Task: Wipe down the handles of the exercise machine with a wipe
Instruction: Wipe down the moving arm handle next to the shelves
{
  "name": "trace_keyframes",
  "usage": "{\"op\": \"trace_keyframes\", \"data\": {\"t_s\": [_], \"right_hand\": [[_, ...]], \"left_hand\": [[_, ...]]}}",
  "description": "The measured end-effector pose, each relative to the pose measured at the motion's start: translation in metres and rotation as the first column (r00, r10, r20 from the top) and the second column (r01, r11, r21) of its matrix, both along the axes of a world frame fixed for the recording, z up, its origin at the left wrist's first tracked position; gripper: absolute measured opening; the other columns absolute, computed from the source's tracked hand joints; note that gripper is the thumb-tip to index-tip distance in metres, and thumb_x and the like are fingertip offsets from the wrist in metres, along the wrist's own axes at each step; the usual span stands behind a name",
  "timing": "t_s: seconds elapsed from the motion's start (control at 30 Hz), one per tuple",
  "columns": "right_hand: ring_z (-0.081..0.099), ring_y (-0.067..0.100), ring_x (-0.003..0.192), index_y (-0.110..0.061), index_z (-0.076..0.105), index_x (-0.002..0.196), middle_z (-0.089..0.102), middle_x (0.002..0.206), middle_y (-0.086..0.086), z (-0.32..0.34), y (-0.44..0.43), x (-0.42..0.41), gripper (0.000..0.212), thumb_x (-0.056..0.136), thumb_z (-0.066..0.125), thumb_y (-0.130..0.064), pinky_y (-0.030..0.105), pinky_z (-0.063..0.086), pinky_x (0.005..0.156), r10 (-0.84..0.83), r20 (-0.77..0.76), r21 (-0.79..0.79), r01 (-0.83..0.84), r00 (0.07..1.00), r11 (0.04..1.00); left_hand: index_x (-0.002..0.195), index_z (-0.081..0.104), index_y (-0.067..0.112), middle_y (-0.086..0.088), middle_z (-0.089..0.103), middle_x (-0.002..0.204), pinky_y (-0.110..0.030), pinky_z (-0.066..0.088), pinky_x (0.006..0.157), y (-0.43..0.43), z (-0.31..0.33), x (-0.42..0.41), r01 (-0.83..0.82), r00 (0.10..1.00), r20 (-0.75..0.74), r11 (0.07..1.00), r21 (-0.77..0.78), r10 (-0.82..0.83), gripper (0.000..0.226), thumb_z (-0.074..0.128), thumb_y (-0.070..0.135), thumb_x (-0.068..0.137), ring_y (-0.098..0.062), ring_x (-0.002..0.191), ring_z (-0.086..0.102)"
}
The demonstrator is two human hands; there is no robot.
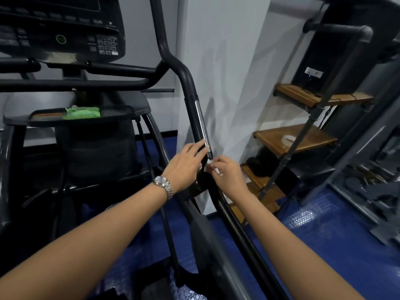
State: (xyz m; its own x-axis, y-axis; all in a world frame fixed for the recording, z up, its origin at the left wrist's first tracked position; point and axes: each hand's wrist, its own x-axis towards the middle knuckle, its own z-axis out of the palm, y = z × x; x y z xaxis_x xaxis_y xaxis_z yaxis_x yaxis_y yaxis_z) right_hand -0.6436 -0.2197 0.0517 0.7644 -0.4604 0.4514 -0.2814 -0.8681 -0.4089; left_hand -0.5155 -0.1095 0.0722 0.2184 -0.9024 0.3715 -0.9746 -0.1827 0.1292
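Note:
The exercise machine's right handle (198, 118) is a black bar with a chrome strip, running down the middle of the view. My left hand (186, 164), with a metal watch on the wrist, lies against the handle's left side with straight fingers near the lower end of the chrome strip. My right hand (227, 172) pinches a small white wipe (209, 162) and holds it against the handle just below the chrome strip. Most of the wipe is hidden by my fingers.
A green wipe packet (83, 112) lies on the machine's dark tray (19, 121). The console (65, 29) is at the upper left. A white wall corner stands right behind the handle. Wooden pipe shelves (298, 137) stand to the right on blue floor mats.

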Motion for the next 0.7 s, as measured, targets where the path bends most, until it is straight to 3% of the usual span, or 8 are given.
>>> {"op": "trace_keyframes", "data": {"t_s": [0.2, 0.47, 0.57, 0.7], "right_hand": [[0.06, 0.016, 0.077, -0.011, 0.077, 0.084, 0.062, 0.087, 0.001, -0.006, -0.007, -0.01, 0.006, 0.081, 0.072, -0.009, 0.025, 0.05, 0.072, 0.067, -0.031, 0.018, -0.066, 0.997, 0.998], [0.061, 0.012, 0.079, -0.015, 0.079, 0.084, 0.061, 0.088, -0.004, -0.022, 0.011, -0.059, 0.006, 0.082, 0.073, -0.018, 0.03, 0.052, 0.072, 0.109, -0.312, 0.155, -0.062, 0.944, 0.986], [0.057, 0.008, 0.08, -0.019, 0.079, 0.081, 0.058, 0.088, -0.01, -0.012, 0.021, -0.072, 0.009, 0.082, 0.07, -0.017, 0.028, 0.051, 0.075, 0.099, -0.445, 0.123, -0.049, 0.89, 0.991], [0.057, 0.006, 0.077, -0.015, 0.077, 0.078, 0.062, 0.088, -0.009, 0.002, 0.037, -0.09, 0.008, 0.081, 0.073, -0.021, 0.026, 0.051, 0.073, 0.072, -0.607, 0.138, 0.015, 0.792, 0.99]], "left_hand": [[0.142, 0.037, 0.011, -0.002, 0.03, 0.152, -0.039, 0.051, 0.09, -0.01, -0.001, 0.009, 0.009, 0.996, 0.089, 1.0, -0.02, -0.007, 0.063, 0.05, -0.002, 0.082, -0.026, 0.133, 0.033], [0.141, 0.039, 0.01, -0.002, 0.032, 0.15, -0.032, 0.056, 0.078, -0.008, -0.001, 0.006, 0.005, 0.996, 0.085, 0.999, -0.031, -0.002, 0.069, 0.054, -0.009, 0.076, -0.026, 0.132, 0.034], [0.142, 0.037, 0.01, -0.002, 0.031, 0.151, -0.033, 0.057, 0.076, -0.007, -0.002, 0.008, 0.009, 0.997, 0.082, 1.0, -0.028, -0.007, 0.072, 0.054, -0.011, 0.076, -0.026, 0.133, 0.033], [0.147, 0.028, 0.013, 0.001, 0.02, 0.156, -0.032, 0.054, 0.086, -0.005, -0.001, 0.007, 0.024, 0.997, 0.07, 1.0, -0.019, -0.023, 0.074, 0.049, -0.01, 0.079, -0.024, 0.138, 0.025]]}}
